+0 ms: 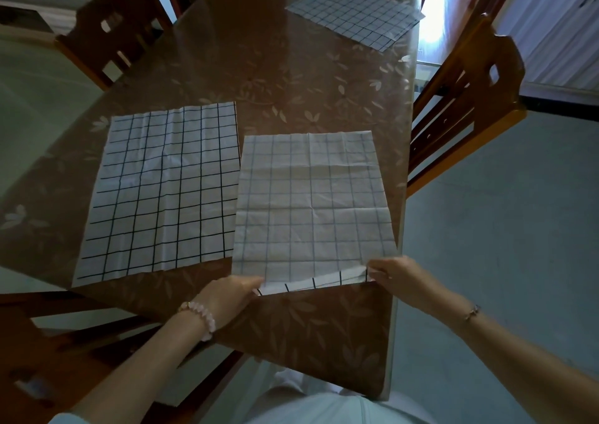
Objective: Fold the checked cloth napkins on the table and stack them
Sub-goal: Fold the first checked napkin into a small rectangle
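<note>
Three checked napkins lie on the desk (pixel 291 66): the left napkin (pixel 162 190) at centre left, the far napkin (pixel 353 14) at upper right, the near napkin (pixel 311 203) at lower centre. Thin, light and limp, it looks best taken by its corners; left hand (pixel 227 297) and right hand (pixel 398 274) each pinch one near corner.

Your left hand (pixel 231 297) pinches the near left corner of the napkin (pixel 311 203), fingertips at its edge. Your right hand (pixel 398 276) pinches the near right corner. Both bare forearms reach forward, angling inward, with the hands well apart.
</note>
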`<state>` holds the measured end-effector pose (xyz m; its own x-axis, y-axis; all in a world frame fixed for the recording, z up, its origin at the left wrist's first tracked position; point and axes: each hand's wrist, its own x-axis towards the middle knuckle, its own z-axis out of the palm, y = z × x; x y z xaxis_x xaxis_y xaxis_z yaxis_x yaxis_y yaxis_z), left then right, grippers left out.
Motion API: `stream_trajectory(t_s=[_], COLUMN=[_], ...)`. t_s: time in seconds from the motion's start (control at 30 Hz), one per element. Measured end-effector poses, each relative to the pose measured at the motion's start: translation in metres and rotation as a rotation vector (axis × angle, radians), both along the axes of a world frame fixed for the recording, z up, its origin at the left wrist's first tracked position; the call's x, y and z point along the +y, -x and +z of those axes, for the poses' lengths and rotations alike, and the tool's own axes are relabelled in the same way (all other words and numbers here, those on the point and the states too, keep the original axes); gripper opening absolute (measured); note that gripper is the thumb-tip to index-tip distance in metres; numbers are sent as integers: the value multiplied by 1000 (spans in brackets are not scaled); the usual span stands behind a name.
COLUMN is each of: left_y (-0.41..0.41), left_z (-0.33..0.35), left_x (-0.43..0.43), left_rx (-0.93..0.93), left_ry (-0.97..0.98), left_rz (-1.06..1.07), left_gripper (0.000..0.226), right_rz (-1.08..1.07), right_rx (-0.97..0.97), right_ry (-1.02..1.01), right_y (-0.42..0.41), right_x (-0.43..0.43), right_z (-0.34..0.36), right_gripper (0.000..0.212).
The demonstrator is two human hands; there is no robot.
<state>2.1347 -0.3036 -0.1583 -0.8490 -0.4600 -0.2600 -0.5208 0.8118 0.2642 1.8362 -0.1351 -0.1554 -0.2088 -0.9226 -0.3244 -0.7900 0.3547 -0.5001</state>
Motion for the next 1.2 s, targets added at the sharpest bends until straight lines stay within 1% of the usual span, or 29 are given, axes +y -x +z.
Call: stream_trajectory(t_s=[0.03, 0.1, 0.17, 0.23, 0.43, 0.53, 0.73, 0.87, 1.0, 1.2], left_y=[3, 14, 26, 39, 78, 98, 137, 156, 173, 188], left_z=[4, 17, 29, 41, 58, 54, 37, 23, 13, -5], left_x=[-8, -28, -49, -69, -128, -157, -218, -252, -274, -291], left_rx=[30, 105, 166, 225, 329, 315, 270, 271, 289, 259], left_ry=[-21, -36, -14, -15, -58, -80, -126, -156, -139, -91], left_rz=[24, 92, 145, 205, 365, 431, 481, 521, 513, 532], left_gripper=[31, 23, 17, 15, 5, 11, 11, 10, 12, 14], right_rz=[-51, -134, -143, -123, -213, -269, -353, -413, -425, -418], right_rx=[-14, -10, 10, 31, 67, 84, 65, 53, 38, 89], right_ry=[25, 149, 285, 347, 305, 263, 172, 136, 135, 152], right_y=[7, 21, 35, 46, 72, 86, 118, 134, 146, 154], right_x=[-8, -26, -43, -61, -117, -142, -194, -226, -251, -276], right_z=[6, 19, 28, 34, 43, 41, 38, 31, 21, 3], right_gripper=[16, 11, 7, 6, 17, 18, 15, 13, 12, 14])
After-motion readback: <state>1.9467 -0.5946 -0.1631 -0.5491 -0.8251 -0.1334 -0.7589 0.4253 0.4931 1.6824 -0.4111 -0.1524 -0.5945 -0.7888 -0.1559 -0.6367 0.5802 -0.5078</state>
